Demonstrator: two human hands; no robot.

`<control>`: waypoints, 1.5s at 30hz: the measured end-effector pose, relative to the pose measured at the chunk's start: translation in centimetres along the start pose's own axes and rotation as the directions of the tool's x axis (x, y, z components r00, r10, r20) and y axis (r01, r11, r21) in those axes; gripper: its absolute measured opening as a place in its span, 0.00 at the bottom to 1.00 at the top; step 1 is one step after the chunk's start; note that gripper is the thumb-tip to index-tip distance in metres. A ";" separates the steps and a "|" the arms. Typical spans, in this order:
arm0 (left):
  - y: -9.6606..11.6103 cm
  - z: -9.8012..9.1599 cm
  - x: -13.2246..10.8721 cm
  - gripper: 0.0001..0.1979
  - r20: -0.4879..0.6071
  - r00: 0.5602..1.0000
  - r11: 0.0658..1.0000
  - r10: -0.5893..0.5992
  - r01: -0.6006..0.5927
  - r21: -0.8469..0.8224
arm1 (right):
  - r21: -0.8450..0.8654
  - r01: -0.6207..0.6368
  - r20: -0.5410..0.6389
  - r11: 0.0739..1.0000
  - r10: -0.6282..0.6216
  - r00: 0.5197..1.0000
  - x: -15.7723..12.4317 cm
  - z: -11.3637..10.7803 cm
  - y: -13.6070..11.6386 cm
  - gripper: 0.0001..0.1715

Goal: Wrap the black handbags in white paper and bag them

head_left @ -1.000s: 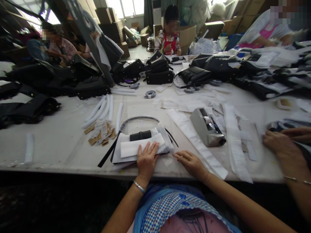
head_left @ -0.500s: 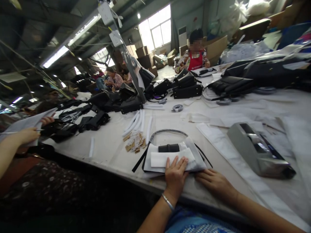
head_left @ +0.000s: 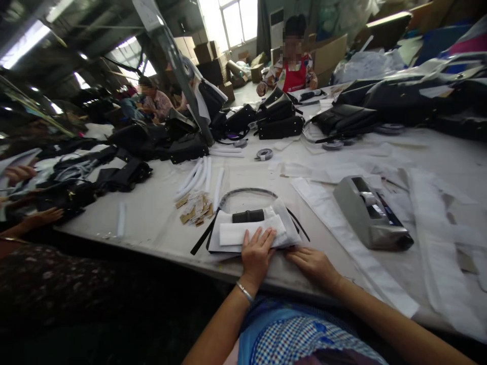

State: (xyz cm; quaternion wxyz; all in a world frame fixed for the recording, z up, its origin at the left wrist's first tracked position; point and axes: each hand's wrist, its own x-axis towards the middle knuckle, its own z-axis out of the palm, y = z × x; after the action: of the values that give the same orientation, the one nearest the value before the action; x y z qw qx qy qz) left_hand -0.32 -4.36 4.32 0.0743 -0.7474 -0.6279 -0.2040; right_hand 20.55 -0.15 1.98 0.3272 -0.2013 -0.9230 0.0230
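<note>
A black handbag lies flat near the table's front edge, mostly covered by white wrapping sheet. Its wrapped handle arches away from me, and dark straps stick out on both sides. On top rests a folded white foam strip, just below a black rolled piece. My left hand, with a silver bangle at the wrist, presses flat on the strip, fingers spread. Beside the bag's lower right corner, my right hand lies low with fingers stretched out; its fingertips touch the edge there.
A grey tape dispenser stands to the right among long white sheets. Left of the bag lie white foam tubes and small brown-and-clear packets. Black bags pile up behind. A co-worker's hand is at far left.
My view has shifted, so the table appears further left and higher. Both my hands keep their places on and beside the bag. The co-worker at left has moved their hands and the white sheet.
</note>
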 end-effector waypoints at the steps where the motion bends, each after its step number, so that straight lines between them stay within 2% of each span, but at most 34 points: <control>1: 0.0 0.1 0.0 0.25 -0.003 1.000 1.000 -0.002 0.002 0.002 | 0.020 0.008 -0.004 1.000 -0.008 1.000 -0.1 -0.1 -0.2 0.15; 6: 0.0 0.5 0.0 0.25 -0.022 1.000 1.000 -0.014 0.014 0.000 | 0.132 -0.013 0.004 0.991 0.012 1.000 -1.2 -1.0 -2.6 0.17; 11: 0.0 0.8 0.0 0.24 -0.028 1.000 1.000 -0.009 0.008 -0.013 | 0.149 -0.076 -0.001 0.986 0.077 0.997 -2.1 -2.3 -4.5 0.17; 20: -0.1 1.1 -0.1 0.23 -0.024 1.000 1.000 0.001 -0.001 -0.012 | 0.144 -0.062 -0.016 0.988 0.065 0.998 -1.1 -3.0 -5.5 0.15; 25: -0.2 1.2 0.0 0.24 -0.029 1.000 1.000 0.002 -0.003 -0.012 | 0.160 -0.105 0.010 0.982 0.105 0.994 -0.9 -3.4 -5.8 0.15; 28: -0.1 1.2 0.0 0.24 -0.038 0.999 1.000 0.005 -0.006 -0.018 | 0.173 -0.113 0.027 0.978 0.110 0.994 0.5 -4.5 -5.1 0.15; 32: -0.1 1.0 -0.1 0.23 -0.057 0.998 0.999 0.012 -0.013 -0.029 | 0.185 -0.092 0.099 0.978 0.074 0.992 3.6 -6.0 -3.0 0.14; 37: -0.1 1.1 -0.3 0.24 -0.080 0.996 0.998 0.034 -0.038 -0.054 | 0.248 -0.112 0.197 0.962 0.063 0.978 7.2 -6.1 0.6 0.14; 41: -0.1 1.5 -0.5 0.17 -0.125 0.992 0.996 0.029 -0.039 -0.074 | 0.276 -0.239 0.276 0.931 0.162 0.947 9.5 -5.0 3.0 0.13; 45: -0.1 1.7 -0.4 0.12 -0.129 0.991 0.996 0.021 -0.032 -0.087 | 0.194 -0.401 0.390 0.895 0.305 0.869 11.2 -3.6 4.4 0.09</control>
State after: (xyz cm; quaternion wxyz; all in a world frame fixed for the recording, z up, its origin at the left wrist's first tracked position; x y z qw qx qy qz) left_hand -0.11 -4.13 2.63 0.0835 -0.7437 -0.6020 -0.2783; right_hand 16.46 7.84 10.70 0.1724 -0.3144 -0.9012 0.2435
